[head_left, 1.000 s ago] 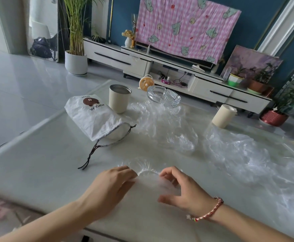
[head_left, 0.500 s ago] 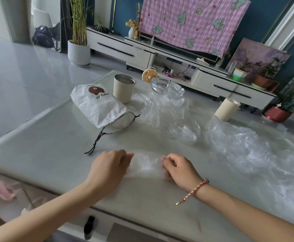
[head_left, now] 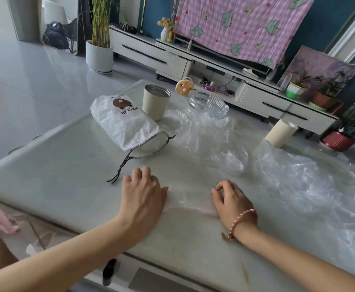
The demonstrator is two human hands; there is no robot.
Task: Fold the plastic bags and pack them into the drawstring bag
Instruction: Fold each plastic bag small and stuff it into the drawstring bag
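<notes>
Both hands down: left hand (head_left: 143, 193) lies flat, fingers relaxed, pressing the left end of the plastic bag (head_left: 188, 198); right hand (head_left: 232, 200) curls at its right end, pinching or not, can't tell. Long axis runs hand to hand. Drawstring bag (head_left: 128, 123) sits just beyond my left, so left's nearer.

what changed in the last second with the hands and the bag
Both hands slid apart, the left hand leftward and the right hand rightward, smoothing the plastic bag between them from a bunched lump to flat on the table. The drawstring bag, cup and loose plastic pile stayed put.
</notes>
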